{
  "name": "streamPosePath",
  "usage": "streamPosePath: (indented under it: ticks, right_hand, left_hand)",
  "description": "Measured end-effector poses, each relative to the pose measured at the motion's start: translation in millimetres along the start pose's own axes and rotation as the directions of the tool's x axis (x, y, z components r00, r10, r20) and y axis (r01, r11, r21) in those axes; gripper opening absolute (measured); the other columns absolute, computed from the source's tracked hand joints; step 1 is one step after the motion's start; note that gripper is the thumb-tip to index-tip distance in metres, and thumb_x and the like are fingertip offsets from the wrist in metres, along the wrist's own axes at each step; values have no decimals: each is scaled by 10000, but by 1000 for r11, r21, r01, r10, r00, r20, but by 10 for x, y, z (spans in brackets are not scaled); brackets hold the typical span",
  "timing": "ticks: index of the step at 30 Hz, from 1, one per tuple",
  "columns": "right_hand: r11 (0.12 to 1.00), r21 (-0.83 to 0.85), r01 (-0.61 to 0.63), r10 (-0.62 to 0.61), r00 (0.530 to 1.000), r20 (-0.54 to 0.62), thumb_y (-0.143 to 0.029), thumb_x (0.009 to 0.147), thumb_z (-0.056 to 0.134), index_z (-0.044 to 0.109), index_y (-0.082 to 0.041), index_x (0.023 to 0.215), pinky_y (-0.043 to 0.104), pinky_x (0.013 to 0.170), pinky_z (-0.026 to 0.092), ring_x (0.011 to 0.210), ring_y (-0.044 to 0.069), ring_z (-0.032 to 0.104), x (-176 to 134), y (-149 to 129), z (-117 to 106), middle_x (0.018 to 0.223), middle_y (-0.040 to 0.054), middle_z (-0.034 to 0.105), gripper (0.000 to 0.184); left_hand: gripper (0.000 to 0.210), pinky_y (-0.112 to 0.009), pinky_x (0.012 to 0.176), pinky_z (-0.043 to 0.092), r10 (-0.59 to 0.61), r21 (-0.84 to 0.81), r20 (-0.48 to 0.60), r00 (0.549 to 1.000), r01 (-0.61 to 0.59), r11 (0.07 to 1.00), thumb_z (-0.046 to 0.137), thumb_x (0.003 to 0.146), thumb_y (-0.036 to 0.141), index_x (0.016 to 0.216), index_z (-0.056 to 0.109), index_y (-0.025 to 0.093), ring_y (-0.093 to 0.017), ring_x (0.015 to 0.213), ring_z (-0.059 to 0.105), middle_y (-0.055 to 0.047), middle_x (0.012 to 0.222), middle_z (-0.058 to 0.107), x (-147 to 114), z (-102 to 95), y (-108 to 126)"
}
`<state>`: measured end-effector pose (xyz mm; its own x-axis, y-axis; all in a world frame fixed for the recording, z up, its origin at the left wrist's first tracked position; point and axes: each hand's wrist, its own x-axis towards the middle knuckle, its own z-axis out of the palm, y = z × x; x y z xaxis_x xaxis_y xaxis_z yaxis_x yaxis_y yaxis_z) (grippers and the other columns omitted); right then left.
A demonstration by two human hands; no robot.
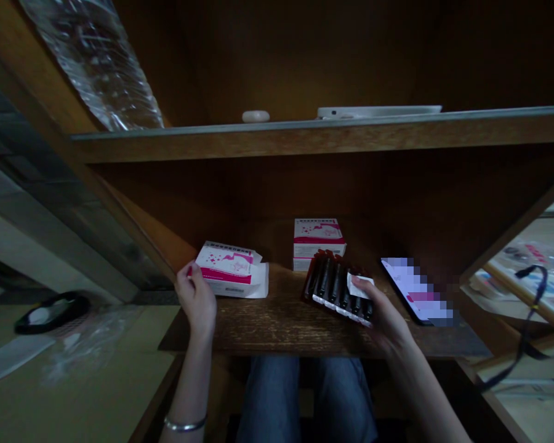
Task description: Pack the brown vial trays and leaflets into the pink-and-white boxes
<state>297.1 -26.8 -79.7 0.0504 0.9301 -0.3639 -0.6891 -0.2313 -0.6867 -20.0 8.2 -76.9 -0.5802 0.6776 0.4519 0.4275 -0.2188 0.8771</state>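
Note:
My left hand (196, 298) is closed on the left end of a white and pink carton (228, 264). Its flaps stand open at the right end. In my right hand (385, 314) is a blister tray of dark brown vials (335, 280), tilted just above the wooden shelf. A small white paper (361, 285) lies under my right thumb, against the tray. Behind the tray stands a second white and pink box (318, 237), its lower front partly hidden by the vials.
A phone with a lit screen (410, 292) lies right of the tray on the shelf board (277, 329). The upper shelf edge (305, 136) crosses above, bearing a plastic bottle (106, 67), a small white case (255, 116) and a flat white device (378, 112). A dark cable (526, 338) hangs at right.

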Motion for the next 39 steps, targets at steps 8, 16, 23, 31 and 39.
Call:
streamPosePath:
  ticks: [8,16,23,31,39]
  right_hand:
    - [999,-38,18,-20,998,-55,-303,600,885,735,-138,850,218,540,553,604,148,687,1,54,-18,753,38,772,335]
    - [997,-77,30,-39,993,-108,-317,563,906,721,-153,847,221,515,543,597,149,679,-7,6,-39,731,16,757,375]
    - [992,-108,62,-74,992,-106,-310,570,912,702,-166,863,199,536,531,603,125,675,-29,-43,-78,736,-2,754,389]
    - [979,-195,61,-76,994,-73,-306,540,922,665,-168,907,214,565,515,637,145,678,-39,-18,20,762,13,757,469]
    - [937,-334,105,-113,994,-3,-359,553,896,657,-197,966,275,685,521,761,196,695,68,-19,-38,857,19,756,504]
  left_hand:
    - [382,-563,1027,335,212,596,107,971,-233,768,517,921,352,1251,612,184,-385,1282,469,-169,1422,529,-330,140,246]
    - [233,-577,1122,272,161,518,495,854,-439,734,529,903,280,1000,723,195,-323,1258,583,-112,1257,703,-248,148,100]
    - [218,-540,1121,353,151,482,478,866,-401,779,584,839,269,985,723,187,-334,1243,589,-134,1262,692,-25,75,53]
    - [532,-415,894,544,-182,8,669,721,238,971,592,859,497,1292,543,192,-234,935,705,-114,1169,703,-657,492,674]
    - [517,-341,980,494,-218,-130,841,495,576,807,750,768,388,1203,610,146,-238,1111,666,-120,1241,702,-944,806,699]
